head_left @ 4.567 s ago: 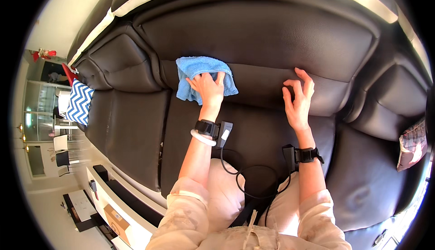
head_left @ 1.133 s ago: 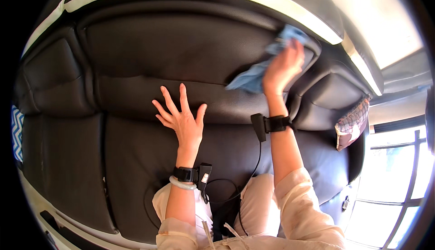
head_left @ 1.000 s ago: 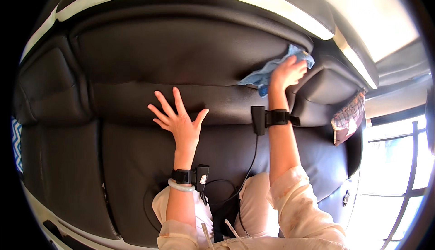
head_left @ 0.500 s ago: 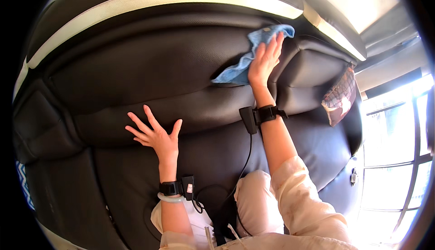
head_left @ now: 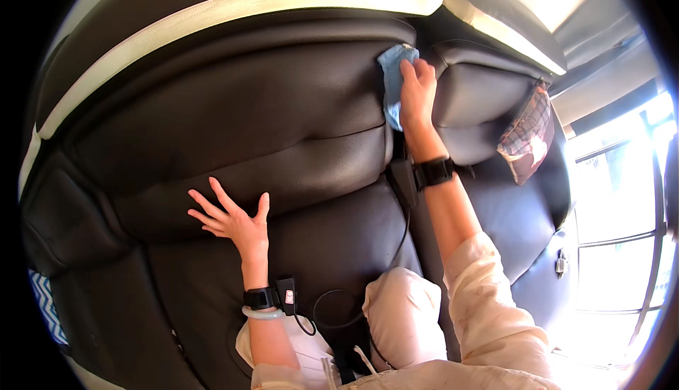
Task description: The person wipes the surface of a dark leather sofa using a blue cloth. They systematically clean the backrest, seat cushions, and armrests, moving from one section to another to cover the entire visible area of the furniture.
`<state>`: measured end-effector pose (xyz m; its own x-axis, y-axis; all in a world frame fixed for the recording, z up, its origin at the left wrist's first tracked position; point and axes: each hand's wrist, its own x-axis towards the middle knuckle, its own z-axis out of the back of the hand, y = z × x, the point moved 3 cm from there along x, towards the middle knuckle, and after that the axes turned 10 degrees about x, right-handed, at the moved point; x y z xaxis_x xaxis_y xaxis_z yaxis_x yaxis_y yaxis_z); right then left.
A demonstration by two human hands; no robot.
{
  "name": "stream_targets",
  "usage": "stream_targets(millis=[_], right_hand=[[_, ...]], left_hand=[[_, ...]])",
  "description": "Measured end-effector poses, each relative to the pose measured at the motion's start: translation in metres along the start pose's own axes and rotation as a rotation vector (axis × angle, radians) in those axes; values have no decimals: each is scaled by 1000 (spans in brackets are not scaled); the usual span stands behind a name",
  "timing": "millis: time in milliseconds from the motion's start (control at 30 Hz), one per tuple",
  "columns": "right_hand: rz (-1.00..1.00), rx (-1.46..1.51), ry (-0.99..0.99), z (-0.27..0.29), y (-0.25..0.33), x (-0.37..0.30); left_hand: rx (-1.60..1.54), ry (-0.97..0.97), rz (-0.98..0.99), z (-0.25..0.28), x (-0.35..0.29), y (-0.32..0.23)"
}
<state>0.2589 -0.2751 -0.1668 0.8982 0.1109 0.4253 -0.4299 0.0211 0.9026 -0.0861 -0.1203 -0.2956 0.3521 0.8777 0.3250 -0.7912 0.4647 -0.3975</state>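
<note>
A long dark leather sofa (head_left: 233, 100) with a pale band along its top spreads before me. My right hand (head_left: 419, 96) reaches up to the seam between the wide back cushion and the narrower one on the right. Its fingers are curled, and it grips a light blue cloth (head_left: 392, 82) that lies along the wide cushion's right edge. The fingertips are partly hidden in the gap. Lower left, my left hand (head_left: 244, 227) has its fingers spread with nothing in them, by the lower roll of the back cushion; whether it touches the leather I cannot tell.
A plaid, pale-patterned cushion (head_left: 527, 135) leans at the sofa's right end, near a bright barred window (head_left: 615, 241). A blue-and-white zigzag fabric (head_left: 48, 305) shows at the far left. Black straps on both wrists carry small boxes and a cable (head_left: 332, 292) that loops near my knees.
My right hand has gone from lying flat on the cloth to gripping it, bunched smaller at the seam. A wider gap shows between the cushions. The left hand stays spread.
</note>
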Motion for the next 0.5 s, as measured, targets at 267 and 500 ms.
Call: stream_targets(millis=[267,500], right_hand=[[69,-390,146,32,-100,-71],[-85,85,118,5,-3,16]], left_hand=[[10,-18,-2,-4,-1,-3],[38,-42,-14,-2,-1,2]])
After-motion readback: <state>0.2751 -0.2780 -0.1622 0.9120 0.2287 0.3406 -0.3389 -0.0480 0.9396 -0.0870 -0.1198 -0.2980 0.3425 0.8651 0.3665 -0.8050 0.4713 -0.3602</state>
